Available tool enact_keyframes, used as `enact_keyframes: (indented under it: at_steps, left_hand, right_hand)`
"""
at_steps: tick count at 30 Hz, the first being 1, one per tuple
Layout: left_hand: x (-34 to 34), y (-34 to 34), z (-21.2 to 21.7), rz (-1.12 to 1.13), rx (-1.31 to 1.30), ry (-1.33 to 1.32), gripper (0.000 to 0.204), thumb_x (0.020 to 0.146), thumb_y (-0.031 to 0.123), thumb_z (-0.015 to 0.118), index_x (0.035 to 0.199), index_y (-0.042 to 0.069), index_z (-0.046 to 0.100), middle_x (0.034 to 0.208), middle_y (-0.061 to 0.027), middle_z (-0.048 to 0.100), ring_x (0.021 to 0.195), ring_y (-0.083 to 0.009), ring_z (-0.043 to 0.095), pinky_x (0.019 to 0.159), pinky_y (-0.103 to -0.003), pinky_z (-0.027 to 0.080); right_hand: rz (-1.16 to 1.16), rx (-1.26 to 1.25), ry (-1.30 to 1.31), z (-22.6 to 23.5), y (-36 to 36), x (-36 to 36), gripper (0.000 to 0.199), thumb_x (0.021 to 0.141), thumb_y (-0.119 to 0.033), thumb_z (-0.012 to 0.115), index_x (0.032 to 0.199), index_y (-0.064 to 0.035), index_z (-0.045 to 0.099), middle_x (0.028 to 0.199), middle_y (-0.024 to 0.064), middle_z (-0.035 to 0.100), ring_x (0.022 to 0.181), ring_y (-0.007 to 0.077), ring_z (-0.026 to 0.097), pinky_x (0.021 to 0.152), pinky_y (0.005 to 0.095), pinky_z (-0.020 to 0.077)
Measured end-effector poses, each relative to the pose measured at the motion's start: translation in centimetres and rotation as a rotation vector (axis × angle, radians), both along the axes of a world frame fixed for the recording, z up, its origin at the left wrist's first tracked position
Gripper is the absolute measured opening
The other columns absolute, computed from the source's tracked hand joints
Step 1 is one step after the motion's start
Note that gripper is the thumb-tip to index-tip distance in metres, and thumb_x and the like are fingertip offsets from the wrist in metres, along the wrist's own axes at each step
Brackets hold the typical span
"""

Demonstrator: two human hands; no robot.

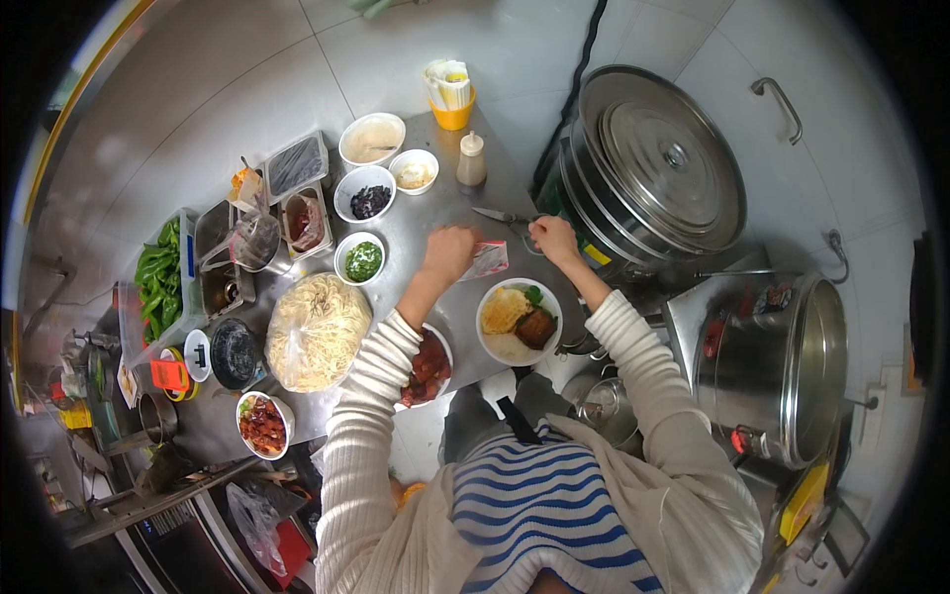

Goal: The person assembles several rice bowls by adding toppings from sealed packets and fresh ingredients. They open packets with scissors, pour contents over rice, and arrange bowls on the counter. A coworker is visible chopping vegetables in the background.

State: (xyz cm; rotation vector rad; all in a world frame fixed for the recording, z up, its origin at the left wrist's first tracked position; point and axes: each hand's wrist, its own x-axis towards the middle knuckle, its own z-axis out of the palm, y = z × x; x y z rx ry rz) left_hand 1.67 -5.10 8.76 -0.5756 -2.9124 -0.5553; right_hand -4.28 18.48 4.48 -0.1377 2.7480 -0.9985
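My left hand point(448, 252) is closed at the edge of a small clear packet with red and white print point(487, 260), gripping it just above the steel table. My right hand point(554, 240) is closed around the handles of a pair of scissors point(502, 215), whose blades point left, beyond the packet. Directly below the packet, near the table's front edge, sits a white bowl point(482, 332) of rice, fried egg, a brown piece of meat and greens. Under my left forearm, a bowl of reddish-brown meat point(428, 366) is partly hidden.
A bag of noodles point(317, 332), a bowl of chopped green onion point(363, 259) and a tub of green peppers point(163, 282) stand left. Behind are a squeeze bottle point(471, 163) and yellow cup point(452, 116). Large steel pots point(673, 158) crowd the right.
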Motion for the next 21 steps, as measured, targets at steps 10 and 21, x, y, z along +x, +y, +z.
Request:
enact_keyframes:
  at_steps: [10, 21]
  left_hand:
    - [-1.3, 2.5, -0.5, 0.032, -0.100, -0.120, 0.013, 0.079, 0.012, 0.061, 0.092, 0.008, 0.062, 0.086, -0.0136, 0.063, 0.080, -0.0330, 0.063, 0.069, -0.042, 0.051]
    - [-2.7, 3.1, -0.9, 0.071, 0.132, -0.261, 0.011, 0.082, 0.014, 0.062, 0.089, 0.006, 0.066, 0.088, -0.0159, 0.065, 0.083, -0.0357, 0.062, 0.073, -0.044, 0.050]
  right_hand:
    - [0.224, 0.707, 0.286, -9.2, -0.3, -3.2, 0.026, 0.079, -0.012, 0.057, 0.101, 0.0008, 0.063, 0.102, 0.0172, 0.064, 0.094, 0.0292, 0.062, 0.080, 0.0384, 0.0499]
    - [0.523, 0.209, 0.165, 1.3, 11.6, -5.4, 0.041, 0.068, -0.022, 0.072, 0.095, 0.0012, 0.051, 0.099, 0.0180, 0.054, 0.094, 0.0371, 0.055, 0.078, 0.0431, 0.0459]
